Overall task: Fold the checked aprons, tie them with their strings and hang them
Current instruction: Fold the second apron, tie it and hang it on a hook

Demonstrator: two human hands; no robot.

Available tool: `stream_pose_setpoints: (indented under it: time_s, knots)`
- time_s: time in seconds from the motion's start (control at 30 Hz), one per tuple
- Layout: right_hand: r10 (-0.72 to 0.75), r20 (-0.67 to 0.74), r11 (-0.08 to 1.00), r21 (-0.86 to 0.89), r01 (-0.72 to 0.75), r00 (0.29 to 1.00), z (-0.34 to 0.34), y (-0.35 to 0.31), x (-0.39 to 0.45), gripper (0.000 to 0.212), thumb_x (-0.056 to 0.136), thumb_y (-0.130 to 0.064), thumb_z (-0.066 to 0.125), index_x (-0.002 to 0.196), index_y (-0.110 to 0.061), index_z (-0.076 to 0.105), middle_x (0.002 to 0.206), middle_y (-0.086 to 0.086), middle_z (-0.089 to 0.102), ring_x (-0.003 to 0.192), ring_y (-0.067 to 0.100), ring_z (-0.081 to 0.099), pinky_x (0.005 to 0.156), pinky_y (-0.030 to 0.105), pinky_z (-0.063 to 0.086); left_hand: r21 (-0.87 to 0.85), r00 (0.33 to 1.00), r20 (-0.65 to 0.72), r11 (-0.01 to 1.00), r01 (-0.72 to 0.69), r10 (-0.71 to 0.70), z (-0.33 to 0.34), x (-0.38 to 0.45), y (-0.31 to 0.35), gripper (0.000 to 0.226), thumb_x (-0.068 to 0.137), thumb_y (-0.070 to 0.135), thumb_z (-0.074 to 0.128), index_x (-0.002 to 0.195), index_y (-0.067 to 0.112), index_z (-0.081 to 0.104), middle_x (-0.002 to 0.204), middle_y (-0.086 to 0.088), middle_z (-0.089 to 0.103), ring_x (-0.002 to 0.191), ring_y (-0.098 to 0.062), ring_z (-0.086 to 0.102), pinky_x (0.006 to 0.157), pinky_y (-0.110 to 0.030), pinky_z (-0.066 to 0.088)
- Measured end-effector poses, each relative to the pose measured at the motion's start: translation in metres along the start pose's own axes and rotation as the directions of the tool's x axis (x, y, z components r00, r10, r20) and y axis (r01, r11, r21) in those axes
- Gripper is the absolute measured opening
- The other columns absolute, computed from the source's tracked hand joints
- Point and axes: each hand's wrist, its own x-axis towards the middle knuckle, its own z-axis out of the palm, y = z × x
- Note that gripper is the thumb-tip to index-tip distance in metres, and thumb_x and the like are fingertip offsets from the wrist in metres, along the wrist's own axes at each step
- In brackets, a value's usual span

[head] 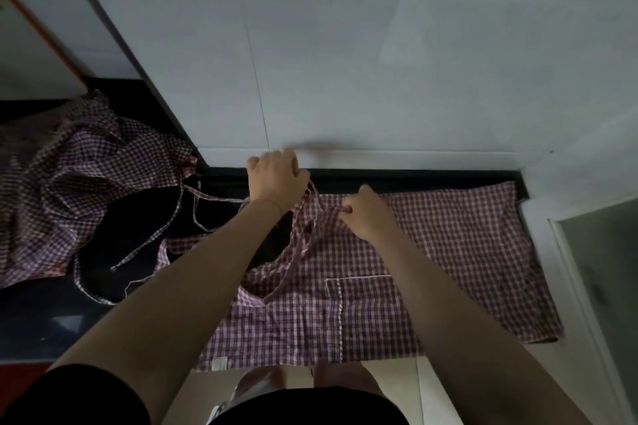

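Note:
A purple-and-white checked apron point(431, 252) lies spread on the dark counter point(41, 321), its pocket point(362, 293) facing up and its lower edge hanging over the front. My left hand point(276, 176) grips a thin string point(312, 188) near the back wall. My right hand point(362, 214) pinches a fold of the apron's upper edge just to the right of that. More strings point(165, 224) trail leftward over the counter. A second checked apron point(69, 183) lies crumpled at the left.
A white tiled wall point(379, 62) rises right behind the counter. A white ledge and a glass panel point(604, 269) stand at the right. A white cabinet with an orange edge point(31, 34) is at the far left. The floor shows below.

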Motion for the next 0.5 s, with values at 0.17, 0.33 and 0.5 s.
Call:
stream_pose_setpoints:
  time_s: [0.17, 0.33, 0.5]
  knots:
    - [-0.043, -0.035, 0.987, -0.156, 0.037, 0.998, 0.002, -0.014, 0.035, 0.02, 0.1, -0.028, 0.051, 0.101, -0.018, 0.069, 0.116, 0.007, 0.052, 0.116, 0.028, 0.047, 0.1, 0.047, 0.037, 0.107, 0.962, -0.195, 0.979, -0.174, 0.192, 0.017, -0.016, -0.013, 0.028, 0.08, 0.028, 0.052, 0.105, 0.015, 0.058, 0.102, -0.003, 0.054, 0.1, -0.025, 0.048, 0.099, -0.043, 0.033]
    - [-0.026, 0.021, 0.992, -0.124, 0.028, 0.999, 0.017, -0.02, 0.052, 0.015, 0.098, -0.015, 0.048, 0.085, -0.017, 0.056, 0.088, 0.002, 0.055, 0.094, 0.026, 0.058, 0.09, 0.04, 0.04, 0.256, 0.869, 0.366, 0.862, -0.437, 0.332, 0.054, -0.049, -0.017, 0.033, 0.09, 0.029, 0.048, 0.122, 0.021, 0.055, 0.127, -0.003, 0.05, 0.123, -0.023, 0.043, 0.111, -0.043, 0.028]
    - [-0.027, 0.01, 0.992, -0.12, 0.028, 1.0, 0.025, -0.016, 0.058, 0.012, 0.094, -0.006, 0.05, 0.084, -0.013, 0.05, 0.091, 0.006, 0.053, 0.091, 0.028, 0.058, 0.073, 0.034, 0.039, 0.375, 0.882, 0.425, 0.847, -0.376, 0.204, 0.073, -0.043, -0.04, 0.055, 0.092, 0.028, 0.051, 0.145, 0.023, 0.037, 0.15, -0.002, 0.035, 0.138, -0.025, 0.033, 0.117, -0.049, 0.02]
